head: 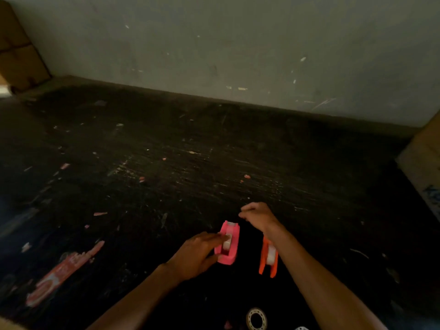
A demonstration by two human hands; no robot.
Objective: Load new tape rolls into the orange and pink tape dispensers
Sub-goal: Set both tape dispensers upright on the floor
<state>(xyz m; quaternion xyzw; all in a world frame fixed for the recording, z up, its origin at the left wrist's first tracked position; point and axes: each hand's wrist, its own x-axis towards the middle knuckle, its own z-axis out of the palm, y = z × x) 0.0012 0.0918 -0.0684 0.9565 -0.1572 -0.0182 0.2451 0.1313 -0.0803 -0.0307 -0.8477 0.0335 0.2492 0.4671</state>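
Note:
The pink tape dispenser point(229, 244) stands on the dark worktop with a white tape roll point(227, 242) in it. My left hand point(197, 252) holds its left side, thumb on the roll. The orange tape dispenser point(268, 257) stands just to the right, also with a white roll point(271, 254) inside, partly hidden by my right forearm. My right hand point(258, 214) hovers beyond the pink dispenser's front end, fingers pinched together; whether it pinches tape is too blurred to tell.
A patterned empty tape core point(256, 319) lies near the front edge, with another piece point(301, 328) cut off at the bottom. A red-and-white wrapper point(59, 275) lies at the left. Cardboard boxes point(426, 163) stand at the right and far left. A grey wall point(238, 44) closes the back.

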